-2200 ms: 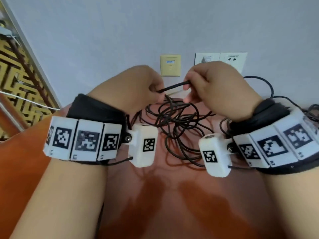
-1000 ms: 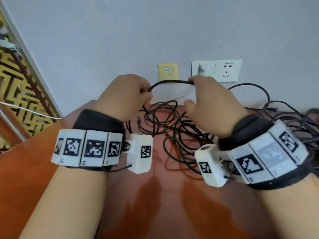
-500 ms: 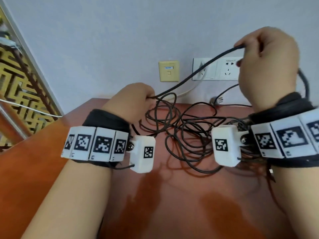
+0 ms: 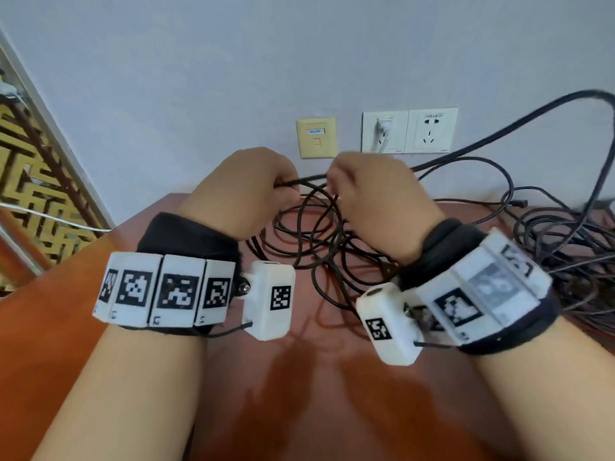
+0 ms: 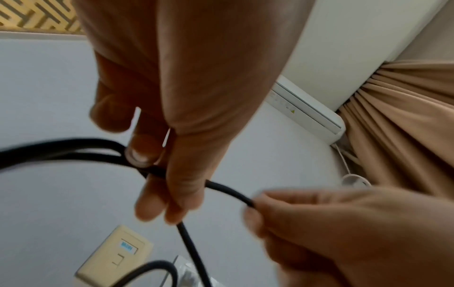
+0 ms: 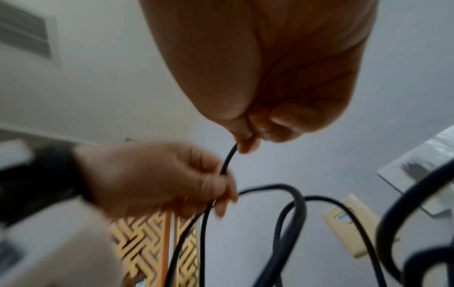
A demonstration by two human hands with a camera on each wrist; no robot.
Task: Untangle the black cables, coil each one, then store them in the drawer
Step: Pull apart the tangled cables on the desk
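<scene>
Two hands: both raised above the table (image 4: 316, 410), close together, knuckles toward the wall
Left hand (image 4: 244, 191): fingers curled round a black cable (image 4: 307, 179), thumb pressed on it; the left wrist view shows the strand running under the thumb and out below the fingertips (image 5: 150, 211)
Right hand (image 4: 376, 201): thumb and forefinger pinch the same cable just beside the left hand; the other fingers are curled in
Cable between hands: a short, nearly level stretch joins the two grips, with only a small gap between the hands
Cable beyond the right hand: a thick strand rises to the right in a high arc (image 4: 532, 111) and drops back to the table's right side
Cable beyond the left hand: loops hang down from it, seen in the right wrist view (image 6: 297, 205)
Tangle (image 4: 336, 251): a heap of black loops lies on the table under and beyond both hands; more strands spread at the right edge (image 4: 565, 247)
Wall: a beige socket plate (image 4: 316, 138) and a white double outlet (image 4: 409, 131) sit just behind the hands
Wrists: black bands with white marker blocks (image 4: 166, 289)
Left side: gold lattice panel (image 4: 30, 174)
</scene>
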